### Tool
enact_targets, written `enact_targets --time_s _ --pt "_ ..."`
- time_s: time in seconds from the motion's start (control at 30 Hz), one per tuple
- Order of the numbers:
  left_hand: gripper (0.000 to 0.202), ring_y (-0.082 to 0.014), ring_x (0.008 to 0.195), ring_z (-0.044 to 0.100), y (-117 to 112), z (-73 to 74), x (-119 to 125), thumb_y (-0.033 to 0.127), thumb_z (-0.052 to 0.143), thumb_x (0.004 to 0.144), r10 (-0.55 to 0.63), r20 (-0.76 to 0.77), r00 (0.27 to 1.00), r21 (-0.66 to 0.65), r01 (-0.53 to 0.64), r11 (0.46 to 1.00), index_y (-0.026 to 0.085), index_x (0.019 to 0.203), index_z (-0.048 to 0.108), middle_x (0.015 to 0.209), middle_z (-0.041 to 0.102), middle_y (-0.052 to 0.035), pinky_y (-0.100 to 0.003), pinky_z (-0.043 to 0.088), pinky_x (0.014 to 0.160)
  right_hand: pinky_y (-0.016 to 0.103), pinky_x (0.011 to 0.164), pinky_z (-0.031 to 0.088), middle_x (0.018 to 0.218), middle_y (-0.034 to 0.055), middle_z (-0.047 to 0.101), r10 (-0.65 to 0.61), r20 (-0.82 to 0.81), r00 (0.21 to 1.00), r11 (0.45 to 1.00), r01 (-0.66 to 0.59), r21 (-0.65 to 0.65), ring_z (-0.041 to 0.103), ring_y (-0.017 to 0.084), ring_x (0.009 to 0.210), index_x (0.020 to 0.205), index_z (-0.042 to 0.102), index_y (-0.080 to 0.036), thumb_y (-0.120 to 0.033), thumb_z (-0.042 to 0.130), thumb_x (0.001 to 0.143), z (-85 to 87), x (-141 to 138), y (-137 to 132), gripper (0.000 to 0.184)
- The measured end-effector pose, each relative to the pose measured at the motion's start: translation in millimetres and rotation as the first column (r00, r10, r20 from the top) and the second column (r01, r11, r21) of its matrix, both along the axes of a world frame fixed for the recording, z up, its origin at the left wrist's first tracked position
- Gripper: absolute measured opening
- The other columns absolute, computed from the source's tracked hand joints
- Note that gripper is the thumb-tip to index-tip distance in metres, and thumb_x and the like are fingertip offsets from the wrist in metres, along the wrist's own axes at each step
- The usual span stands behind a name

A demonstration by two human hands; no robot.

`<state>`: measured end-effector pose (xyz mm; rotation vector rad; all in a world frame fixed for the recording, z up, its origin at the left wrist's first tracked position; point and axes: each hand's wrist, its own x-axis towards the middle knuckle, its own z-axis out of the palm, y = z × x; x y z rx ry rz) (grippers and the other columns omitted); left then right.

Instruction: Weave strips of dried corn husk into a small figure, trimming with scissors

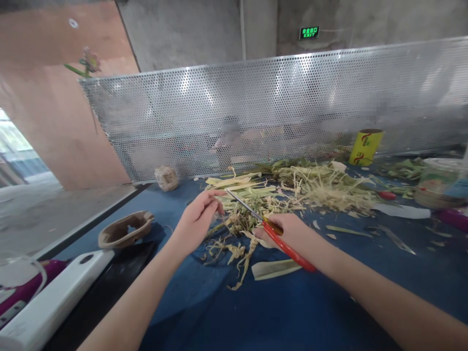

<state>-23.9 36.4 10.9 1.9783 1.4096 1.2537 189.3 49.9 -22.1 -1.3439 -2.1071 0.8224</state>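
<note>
My right hand (288, 231) is wrapped around a pair of scissors (287, 247) with red and yellowish handles. Its thin silver blades look closed and point up and left, over a heap of dried plant scraps (239, 217). At the blade tip is my left hand (199, 214), index finger stretched out and the other fingers loosely bent. I see nothing held in it, and whether the finger touches the metal is unclear. Just below my right hand lies a pale flat husk strip (275, 269) on the blue tabletop (219, 312).
Piled dry husks (321, 187) spread along the back, before a perforated metal screen (256, 107). A yellow tube (365, 147) and a clear tub (442, 183) stand at right, near a knife (397, 239). To the left are a cardboard tray (126, 229) and a white-handled object (58, 297).
</note>
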Motion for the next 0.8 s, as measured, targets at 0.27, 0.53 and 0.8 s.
enact_targets --time_s 0.27,0.53,0.8 --pt "0.065 -0.0118 0.071 0.047 -5 -15.6 7 0.013 0.030 0.083 -0.397 -0.208 0.894 -0.121 0.379 0.917 0.022 0.138 -0.001 0.087 0.057 -0.0032 -0.027 0.040 0.072 0.026 0.050 0.043 0.062 -0.0024 0.049 0.028 -0.521 0.853 0.994 -0.077 -0.072 0.049 0.012 0.051 0.068 0.043 -0.020 -0.041 0.066 0.062 -0.8 -10 1 0.031" --pt "0.070 -0.0134 0.072 0.053 -9 -21.6 15 0.014 0.029 0.084 -0.382 -0.388 0.839 -0.216 0.320 0.923 0.020 0.136 -0.016 0.086 0.061 -0.0031 -0.029 0.042 0.076 0.030 0.064 0.048 0.070 -0.0015 0.051 0.143 -0.627 0.766 0.980 -0.200 -0.020 0.054 0.013 0.063 0.071 0.043 -0.021 -0.032 0.068 0.058 -21.8 -24 11 0.030" --pt "0.068 -0.0162 0.096 0.057 -8 -17.2 14 0.018 0.033 0.085 -0.350 -0.496 0.794 -0.221 0.274 0.936 0.025 0.138 -0.008 0.112 0.060 -0.0052 -0.029 0.044 0.080 0.030 0.070 0.047 0.064 -0.0022 0.053 0.067 -0.621 0.781 0.998 -0.046 0.049 0.057 0.014 0.065 0.065 0.040 -0.021 -0.017 0.058 0.064 4.0 -20 2 0.019"
